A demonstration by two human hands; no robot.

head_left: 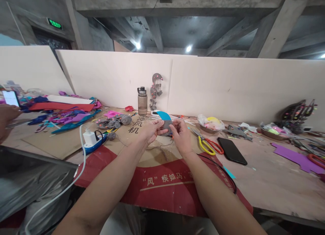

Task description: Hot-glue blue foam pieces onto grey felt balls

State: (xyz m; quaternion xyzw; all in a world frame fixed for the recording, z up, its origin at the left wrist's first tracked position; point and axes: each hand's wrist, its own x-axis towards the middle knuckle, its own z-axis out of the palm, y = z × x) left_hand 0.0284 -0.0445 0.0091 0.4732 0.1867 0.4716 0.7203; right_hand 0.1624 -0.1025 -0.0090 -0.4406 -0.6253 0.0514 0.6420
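Note:
Between my two hands is a small flat piece, bright blue and curved at its top (164, 116) and grey lower down. My left hand (153, 130) pinches its left side with thumb and fingers. On the right side, my right hand (181, 134) grips it too, with the thumb in front. A thin grey strand (159, 147) lies on the cardboard below. Something small and dark, with orange bits, shows under the piece; my fingers partly hide it. To the left lies a heap of grey pieces and yarn (114, 121).
Yellow-and-red-handled scissors (208, 145) and a black phone (232, 150) lie right of my hands. A bottle (142, 102) stands behind, by a grey hanging ornament (156, 89). A power strip (95, 143) with a white cable is at left. Another person's hand (8, 118) is far left.

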